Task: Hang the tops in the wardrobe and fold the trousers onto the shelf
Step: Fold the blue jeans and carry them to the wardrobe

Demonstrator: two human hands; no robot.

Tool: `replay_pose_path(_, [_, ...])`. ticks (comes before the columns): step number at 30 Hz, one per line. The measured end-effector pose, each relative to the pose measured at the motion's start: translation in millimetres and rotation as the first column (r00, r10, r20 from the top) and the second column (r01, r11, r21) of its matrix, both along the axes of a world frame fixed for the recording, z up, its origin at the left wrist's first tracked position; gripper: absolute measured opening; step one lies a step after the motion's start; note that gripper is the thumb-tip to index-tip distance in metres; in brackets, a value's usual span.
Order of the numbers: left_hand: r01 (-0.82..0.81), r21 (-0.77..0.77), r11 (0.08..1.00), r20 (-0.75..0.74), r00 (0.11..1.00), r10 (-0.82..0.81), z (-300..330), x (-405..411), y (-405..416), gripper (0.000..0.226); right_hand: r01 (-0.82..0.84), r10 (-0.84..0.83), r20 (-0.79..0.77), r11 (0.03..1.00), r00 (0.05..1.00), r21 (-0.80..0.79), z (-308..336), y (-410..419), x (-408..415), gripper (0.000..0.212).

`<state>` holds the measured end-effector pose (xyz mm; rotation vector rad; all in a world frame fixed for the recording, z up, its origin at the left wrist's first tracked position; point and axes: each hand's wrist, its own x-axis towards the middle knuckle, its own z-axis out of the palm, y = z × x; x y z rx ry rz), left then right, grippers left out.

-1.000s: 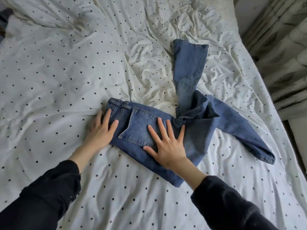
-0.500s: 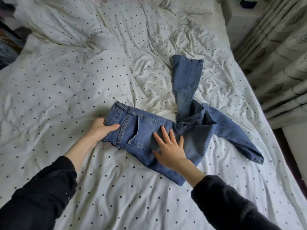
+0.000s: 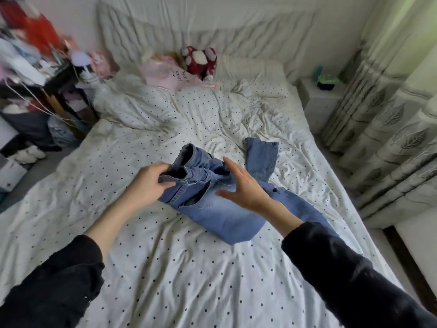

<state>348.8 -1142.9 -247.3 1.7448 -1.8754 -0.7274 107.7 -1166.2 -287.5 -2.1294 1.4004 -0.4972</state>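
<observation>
Blue jeans [image 3: 220, 214] lie part-folded in the middle of the dotted white bed [image 3: 165, 268]. My left hand [image 3: 146, 183] grips the waistband and holds it raised off the sheet. My right hand [image 3: 243, 185] hovers over the seat of the jeans with fingers spread and straight, holding nothing. One leg end [image 3: 261, 155] points toward the headboard; the other leg runs off behind my right forearm. A pink top [image 3: 165, 75] lies near the pillows at the head of the bed.
A red and white plush toy [image 3: 199, 59] sits by the headboard. A cluttered dark rack [image 3: 35, 74] with clothes stands left of the bed. A white nightstand [image 3: 319, 98] and patterned curtains [image 3: 390, 129] are on the right.
My left hand closed on the waistband and lifted it off the bed. My right hand came up off the denim. The view tilted up, showing the head of the bed.
</observation>
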Motion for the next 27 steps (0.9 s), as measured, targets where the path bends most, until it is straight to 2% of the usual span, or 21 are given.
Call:
replay_pose_path(3, [0.039,-0.168,0.985,0.068,0.997,-0.028,63,3,1,0.043,0.022,-0.011,0.105,0.995,0.994,-0.096,55,-10,10,0.093])
replay_pose_path(5, [0.086,-0.246,0.966,0.138,0.989,-0.053,102,2,0,0.036,0.008,0.003,0.061,0.985,0.998,-0.173,92,-17,14,0.092])
replay_pose_path(7, [0.080,-0.294,0.952,0.177,0.984,-0.028,139,-2,-4,0.018,-0.006,0.024,0.073,0.971,0.997,-0.240,128,-23,16,0.075])
replay_pose_path(9, [0.063,-0.393,0.917,0.196,0.981,0.016,179,-8,-9,0.029,0.016,0.029,0.184,0.971,0.983,-0.238,165,-27,17,0.042])
replay_pose_path(11, [0.066,-0.491,0.869,0.253,0.965,0.069,218,-18,-11,0.033,0.056,0.014,0.270,0.966,0.963,-0.251,203,-33,15,0.024])
replay_pose_path(13, [0.052,-0.571,0.819,0.310,0.938,0.156,257,-30,-13,0.033,0.086,0.016,0.340,0.956,0.940,-0.281,242,-41,9,0.019])
replay_pose_path(18, [0.051,-0.773,0.632,0.300,0.908,0.294,353,-48,-19,0.027,0.176,0.033,0.499,0.914,0.866,-0.366,351,-39,-7,0.017])
replay_pose_path(22, [0.091,-0.796,0.598,0.327,0.897,0.298,405,-65,-22,0.036,0.241,0.042,0.604,0.893,0.796,-0.380,395,-34,-21,0.024])
replay_pose_path(25, [0.242,-0.721,0.650,0.435,0.887,0.153,432,-80,-14,0.073,0.198,0.104,0.596,0.886,0.796,-0.419,402,-25,-33,0.014])
replay_pose_path(27, [0.380,-0.674,0.633,0.569,0.814,0.116,434,-90,-8,0.092,0.143,0.132,0.549,0.892,0.825,-0.429,392,-17,-34,0.022])
